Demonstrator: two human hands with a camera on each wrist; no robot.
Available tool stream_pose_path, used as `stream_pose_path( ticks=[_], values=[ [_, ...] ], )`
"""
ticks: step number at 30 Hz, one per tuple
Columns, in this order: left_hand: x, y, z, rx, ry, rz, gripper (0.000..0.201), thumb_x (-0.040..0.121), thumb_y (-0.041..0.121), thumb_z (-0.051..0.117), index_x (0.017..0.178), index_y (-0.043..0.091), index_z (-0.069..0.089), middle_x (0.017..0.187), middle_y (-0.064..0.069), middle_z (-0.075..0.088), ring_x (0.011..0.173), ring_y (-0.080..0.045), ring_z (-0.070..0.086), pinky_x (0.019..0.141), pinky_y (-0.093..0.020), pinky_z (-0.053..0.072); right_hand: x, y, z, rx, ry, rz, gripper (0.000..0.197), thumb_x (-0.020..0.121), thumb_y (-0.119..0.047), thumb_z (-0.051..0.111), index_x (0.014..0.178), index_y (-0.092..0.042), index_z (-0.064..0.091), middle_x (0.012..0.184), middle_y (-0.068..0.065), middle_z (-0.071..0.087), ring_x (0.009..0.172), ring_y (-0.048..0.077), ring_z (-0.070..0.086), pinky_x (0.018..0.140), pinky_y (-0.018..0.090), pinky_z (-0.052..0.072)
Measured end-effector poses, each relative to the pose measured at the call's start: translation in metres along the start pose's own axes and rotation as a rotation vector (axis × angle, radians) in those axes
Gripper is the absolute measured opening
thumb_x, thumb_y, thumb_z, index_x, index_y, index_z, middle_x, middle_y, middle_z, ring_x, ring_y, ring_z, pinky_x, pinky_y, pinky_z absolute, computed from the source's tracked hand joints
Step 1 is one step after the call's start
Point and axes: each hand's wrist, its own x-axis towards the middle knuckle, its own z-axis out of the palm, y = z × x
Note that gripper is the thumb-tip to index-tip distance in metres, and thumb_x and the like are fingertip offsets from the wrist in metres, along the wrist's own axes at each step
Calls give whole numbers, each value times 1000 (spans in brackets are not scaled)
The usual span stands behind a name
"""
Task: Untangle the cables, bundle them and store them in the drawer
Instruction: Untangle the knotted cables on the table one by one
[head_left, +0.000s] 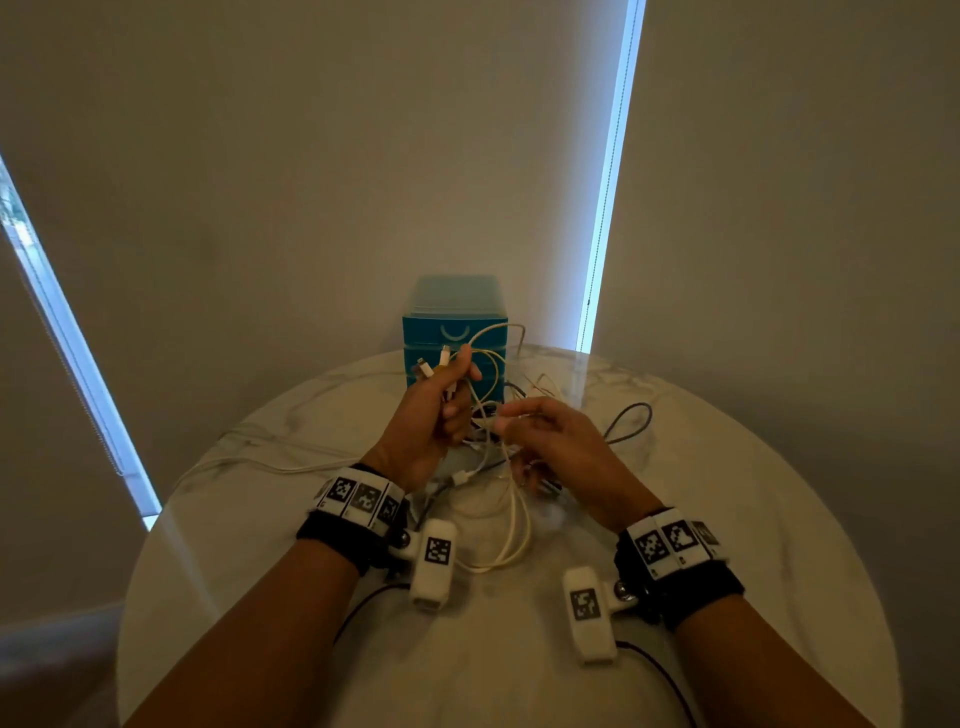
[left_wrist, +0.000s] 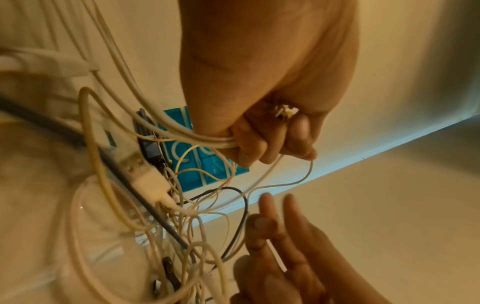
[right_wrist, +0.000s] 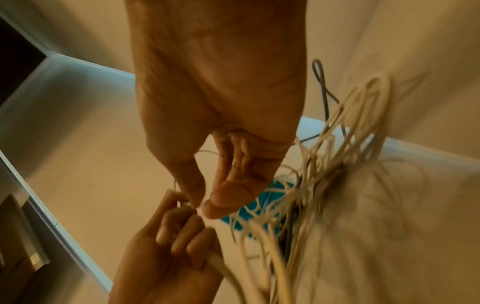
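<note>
While the tangle of cables is spread over the middle of the round marble desk, several white strands of it are gripped in the left hand, which is raised above the desk. Its fingers are curled tightly round those strands, and a few white connector ends are seen sticking out above the fist. From the underside of the fist the strands are led down into the tangle, where a white USB plug and a dark cable are caught among the loops.

Just beside the left hand, the right hand is held with thumb and forefinger brought close together at a thin white strand; the other fingers are kept loosely extended. Whether the strand is actually pinched cannot be told, as the fingertips are blurred.

Behind both hands, at the far edge of the desk against the wall, a blue drawer unit is stood, its drawers closed. A dark loop of cable is left lying on the desk to the right of the hands.
</note>
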Motion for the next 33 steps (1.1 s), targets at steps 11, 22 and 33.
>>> stream_pose_path(
  ticks=[11,22,33],
  values=[
    [7,0,-10,-180,-6,13,32,110,46,52,99,19,65,71,2,54,42,-7,27,46,-26,15,-8,5,5,-93,-33,-46,21,100,-32,75,111,-15,82,77,-2,74,58,6,59,50,19,43],
    [8,-7,-14,-36,160,27,33,110,41,55,114,14,74,93,-4,78,41,-5,26,41,-19,24,-2,-2,-5,528,-36,-233,53,89,-4,71,142,-10,63,121,4,74,107,16,71,81,25,59],
    [1,-9,-4,214,76,-16,37,104,44,65,108,12,84,62,-4,60,47,-11,29,49,-27,18,-2,-8,-10,674,155,-204,26,103,-37,57,122,-23,69,117,-4,77,115,13,72,91,28,56]
  ],
)
